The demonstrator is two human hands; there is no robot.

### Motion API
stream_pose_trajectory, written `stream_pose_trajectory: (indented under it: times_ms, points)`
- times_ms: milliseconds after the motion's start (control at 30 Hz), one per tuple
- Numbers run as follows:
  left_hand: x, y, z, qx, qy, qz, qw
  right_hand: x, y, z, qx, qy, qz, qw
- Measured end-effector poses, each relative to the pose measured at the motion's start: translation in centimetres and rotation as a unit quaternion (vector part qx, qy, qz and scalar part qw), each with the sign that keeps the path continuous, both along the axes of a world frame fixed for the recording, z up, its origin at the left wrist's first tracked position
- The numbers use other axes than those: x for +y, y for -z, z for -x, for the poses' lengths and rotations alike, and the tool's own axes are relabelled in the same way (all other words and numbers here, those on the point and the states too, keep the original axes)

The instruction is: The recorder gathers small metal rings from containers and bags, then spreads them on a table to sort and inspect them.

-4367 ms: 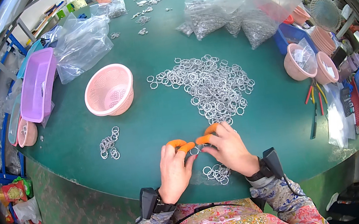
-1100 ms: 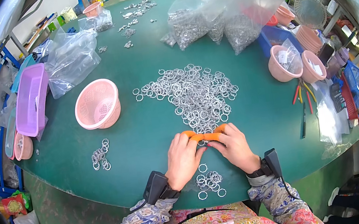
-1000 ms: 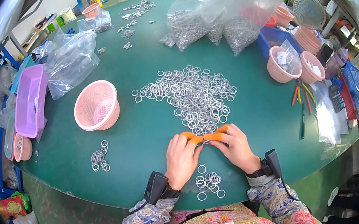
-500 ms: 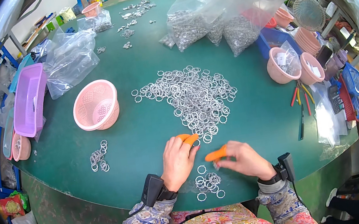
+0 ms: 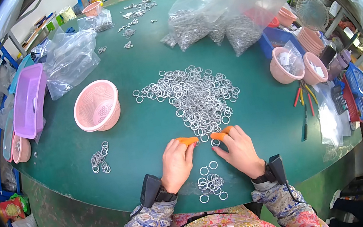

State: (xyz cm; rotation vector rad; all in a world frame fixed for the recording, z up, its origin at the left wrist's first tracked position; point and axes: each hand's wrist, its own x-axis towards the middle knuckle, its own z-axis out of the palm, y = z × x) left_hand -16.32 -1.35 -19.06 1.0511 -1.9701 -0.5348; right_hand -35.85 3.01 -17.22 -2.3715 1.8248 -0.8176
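A heap of silver metal rings (image 5: 202, 94) with small bumps around their rims lies on the green table. At its near edge both my hands work, with orange covers on some fingers. My left hand (image 5: 176, 164) is closed in a pinch; a tiny bit of something shows at its fingertips, too small to name. My right hand (image 5: 241, 152) pinches a metal ring (image 5: 215, 143) between finger and thumb. Between my wrists and close to the table edge lies a smaller group of rings (image 5: 210, 183). Another small cluster of rings (image 5: 99, 158) sits to the left.
A pink basket (image 5: 115, 103) with some rings inside stands left of the heap. A purple basket (image 5: 18, 113) is at the far left. Clear bags of metal parts (image 5: 242, 30) stand at the back. Pliers (image 5: 301, 95), a pen (image 5: 304, 123) and pink baskets (image 5: 282, 77) are on the right.
My right hand has moved forward from beside the near group to the heap's edge and now has a ring at its fingertips. One more ring lies at the top of the near group.
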Motion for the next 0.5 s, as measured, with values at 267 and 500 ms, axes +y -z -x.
stream_pose_trajectory:
  times_ms: [267, 500]
  points:
    - [-0.1, -0.5, -0.3, 0.027, -0.003, -0.071, 0.997, 0.4, 0.6, 1.1, -0.037, 0.037, 0.049, 0.997]
    - [-0.1, -0.6, -0.4, 0.033, 0.002, -0.067, 0.997, 1.1, -0.9, 1.9, -0.136, 0.069, -0.095, 0.984]
